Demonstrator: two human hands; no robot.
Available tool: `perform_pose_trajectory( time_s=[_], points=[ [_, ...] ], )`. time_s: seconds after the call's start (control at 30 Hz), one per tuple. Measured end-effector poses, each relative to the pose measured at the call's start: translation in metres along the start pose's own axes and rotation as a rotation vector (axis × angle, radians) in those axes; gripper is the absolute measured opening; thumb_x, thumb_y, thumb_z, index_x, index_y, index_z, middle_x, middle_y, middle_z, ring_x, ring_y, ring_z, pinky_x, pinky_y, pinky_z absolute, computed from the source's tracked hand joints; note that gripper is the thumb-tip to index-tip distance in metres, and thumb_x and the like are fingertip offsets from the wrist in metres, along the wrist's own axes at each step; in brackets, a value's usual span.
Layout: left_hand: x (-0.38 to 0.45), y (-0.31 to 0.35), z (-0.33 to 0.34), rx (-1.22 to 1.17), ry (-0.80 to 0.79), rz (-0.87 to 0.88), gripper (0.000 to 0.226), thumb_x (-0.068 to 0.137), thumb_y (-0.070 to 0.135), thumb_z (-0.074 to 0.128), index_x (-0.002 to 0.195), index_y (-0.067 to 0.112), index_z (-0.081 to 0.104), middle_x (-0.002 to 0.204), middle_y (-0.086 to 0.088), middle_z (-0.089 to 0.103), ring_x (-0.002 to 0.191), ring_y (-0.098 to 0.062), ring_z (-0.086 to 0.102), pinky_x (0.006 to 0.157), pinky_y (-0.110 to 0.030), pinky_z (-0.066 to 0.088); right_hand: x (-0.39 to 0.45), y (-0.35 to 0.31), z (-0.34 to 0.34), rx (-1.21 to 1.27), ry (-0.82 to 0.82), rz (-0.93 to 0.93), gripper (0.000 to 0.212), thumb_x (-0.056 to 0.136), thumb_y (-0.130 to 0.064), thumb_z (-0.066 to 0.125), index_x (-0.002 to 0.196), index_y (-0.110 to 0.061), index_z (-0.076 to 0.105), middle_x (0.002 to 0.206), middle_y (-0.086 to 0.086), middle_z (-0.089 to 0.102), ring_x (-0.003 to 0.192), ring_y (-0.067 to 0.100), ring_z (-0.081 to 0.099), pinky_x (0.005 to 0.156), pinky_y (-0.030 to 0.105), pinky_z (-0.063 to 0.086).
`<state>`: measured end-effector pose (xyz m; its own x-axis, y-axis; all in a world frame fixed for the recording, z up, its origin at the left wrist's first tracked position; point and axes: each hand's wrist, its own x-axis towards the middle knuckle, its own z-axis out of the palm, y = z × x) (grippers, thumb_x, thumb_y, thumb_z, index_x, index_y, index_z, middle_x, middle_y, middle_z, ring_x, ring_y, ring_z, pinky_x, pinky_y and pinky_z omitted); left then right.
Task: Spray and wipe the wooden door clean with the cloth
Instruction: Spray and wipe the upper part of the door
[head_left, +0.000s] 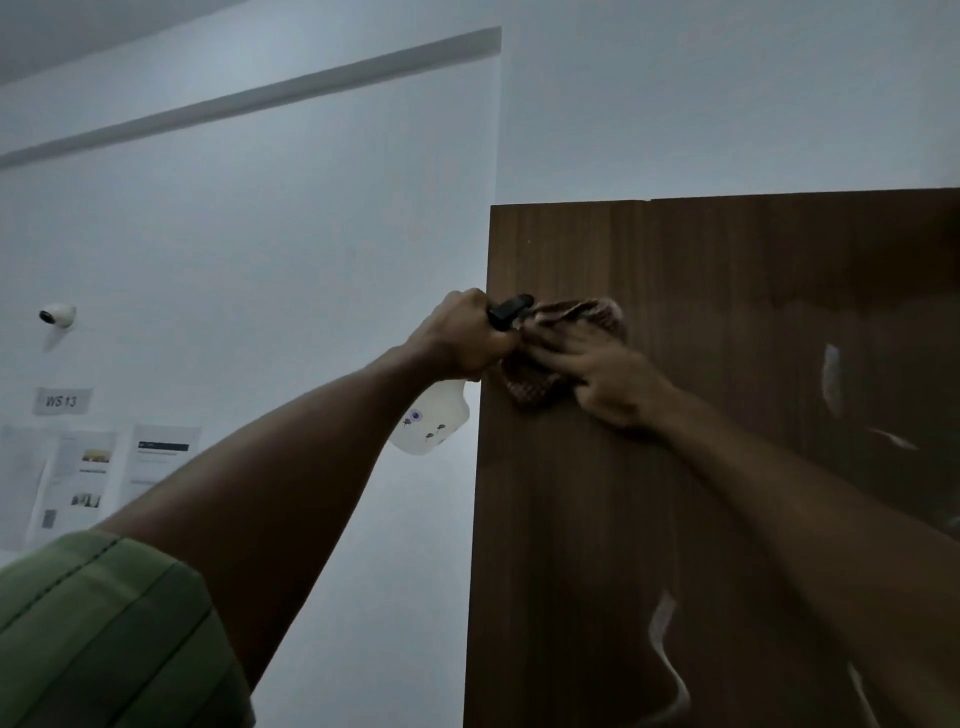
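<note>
Left hand grips spray bottle — right hand presses cloth flat.

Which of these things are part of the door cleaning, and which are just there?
In use:
dark brown wooden door
brown checked cloth, under right hand
translucent white spray bottle, gripped by left hand

Just there:
white wall camera
"WS 13" label
printed paper sheets

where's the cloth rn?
Head view: the cloth is pressed flat against the wooden door near its upper left edge, under the right hand, beside the spray bottle in the left hand.
</note>
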<state>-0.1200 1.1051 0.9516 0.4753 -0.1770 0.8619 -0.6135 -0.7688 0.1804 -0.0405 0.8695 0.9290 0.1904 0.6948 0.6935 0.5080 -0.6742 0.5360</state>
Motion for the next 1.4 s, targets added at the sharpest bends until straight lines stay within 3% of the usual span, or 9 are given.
perform_pose_trajectory(
  time_s=[0.17, 0.37, 0.6, 0.7, 0.83, 0.93, 1.07, 1.27, 1.4],
  points=[
    [0.008, 0.010, 0.003, 0.056, -0.053, 0.021, 0.034, 0.100, 0.033, 0.064, 0.071, 0.014, 0.064, 0.064, -0.006, 0.065, 0.047, -0.013, 0.057, 0.054, -0.029, 0.053, 0.045, 0.021, -0.022, -0.003, 0.157, 0.350, 0.078, 0.099, -0.013, 0.045, 0.163, -0.042, 0.010, 0.171, -0.012, -0.007, 0.158, 0.012, -0.010, 0.128, 0.038, -0.010],
    [0.011, 0.018, 0.020, -0.030, -0.076, 0.038, 0.030, 0.099, 0.032, 0.067, 0.079, 0.009, 0.068, 0.068, -0.003, 0.065, 0.054, -0.012, 0.060, 0.054, -0.026, 0.051, -0.029, 0.014, -0.001, -0.057, -0.027, -0.025, 0.088, 0.091, -0.005, 0.054, 0.162, -0.039, 0.014, 0.170, -0.011, -0.001, 0.157, 0.008, -0.013, 0.128, 0.033, -0.008],
    [0.023, 0.028, 0.007, -0.072, 0.055, -0.022, 0.028, 0.097, 0.022, 0.066, 0.069, 0.019, 0.061, 0.063, 0.000, 0.063, 0.048, -0.011, 0.058, 0.051, -0.022, 0.050, 0.025, 0.024, -0.019, 0.001, 0.159, 0.395, 0.078, 0.096, -0.015, 0.043, 0.163, -0.041, 0.011, 0.173, -0.008, -0.004, 0.160, 0.016, -0.006, 0.129, 0.040, -0.006],
    [0.024, 0.033, 0.008, -0.065, 0.055, -0.006, 0.026, 0.098, 0.026, 0.065, 0.074, 0.019, 0.062, 0.065, 0.002, 0.062, 0.052, -0.010, 0.059, 0.046, -0.018, 0.045, 0.013, 0.007, -0.001, -0.047, 0.092, 0.168, 0.088, 0.086, -0.014, 0.044, 0.164, -0.035, 0.010, 0.173, -0.002, 0.000, 0.160, 0.021, -0.006, 0.130, 0.048, 0.001],
    [0.023, 0.034, 0.023, -0.066, -0.001, 0.004, 0.020, 0.098, 0.024, 0.066, 0.082, 0.011, 0.065, 0.068, -0.004, 0.064, 0.051, -0.009, 0.057, 0.051, -0.021, 0.048, -0.034, 0.038, -0.013, -0.074, -0.074, -0.083, 0.083, 0.094, -0.008, 0.054, 0.163, -0.040, 0.019, 0.172, -0.014, 0.003, 0.158, 0.008, -0.009, 0.130, 0.036, -0.001],
    [0.028, 0.039, 0.034, -0.072, -0.080, 0.017, 0.016, 0.098, 0.024, 0.066, 0.089, 0.010, 0.067, 0.075, -0.010, 0.068, 0.058, -0.017, 0.063, 0.060, -0.030, 0.057, -0.045, 0.085, -0.044, -0.030, -0.039, 0.108, 0.086, 0.094, -0.001, 0.051, 0.161, -0.042, 0.015, 0.171, -0.016, 0.001, 0.159, 0.009, -0.004, 0.128, 0.032, -0.005],
    [0.032, 0.058, 0.049, -0.046, -0.162, 0.057, 0.024, 0.100, 0.028, 0.065, 0.097, 0.004, 0.069, 0.071, -0.004, 0.064, 0.058, -0.014, 0.058, 0.054, -0.022, 0.049, -0.015, 0.087, -0.054, 0.011, 0.083, 0.382, 0.071, 0.104, -0.015, 0.043, 0.161, -0.042, 0.009, 0.172, -0.009, -0.005, 0.159, 0.015, -0.009, 0.127, 0.033, -0.011],
    [0.031, 0.071, 0.072, -0.126, -0.205, 0.099, 0.023, 0.102, 0.028, 0.065, 0.090, 0.008, 0.067, 0.069, 0.001, 0.064, 0.052, -0.003, 0.058, 0.047, -0.011, 0.043, -0.094, 0.070, -0.035, -0.061, -0.109, 0.023, 0.080, 0.096, -0.011, 0.047, 0.163, -0.040, 0.015, 0.171, -0.015, -0.004, 0.158, 0.008, -0.013, 0.129, 0.037, -0.006],
    [0.038, 0.075, 0.072, -0.062, -0.199, 0.053, 0.023, 0.100, 0.026, 0.067, 0.095, 0.004, 0.069, 0.071, -0.003, 0.065, 0.054, -0.008, 0.058, 0.048, -0.013, 0.045, -0.083, 0.112, -0.055, 0.003, 0.049, 0.273, 0.082, 0.090, -0.010, 0.044, 0.160, -0.040, 0.017, 0.172, -0.011, 0.004, 0.159, 0.011, -0.002, 0.130, 0.044, 0.002]
  ],
)
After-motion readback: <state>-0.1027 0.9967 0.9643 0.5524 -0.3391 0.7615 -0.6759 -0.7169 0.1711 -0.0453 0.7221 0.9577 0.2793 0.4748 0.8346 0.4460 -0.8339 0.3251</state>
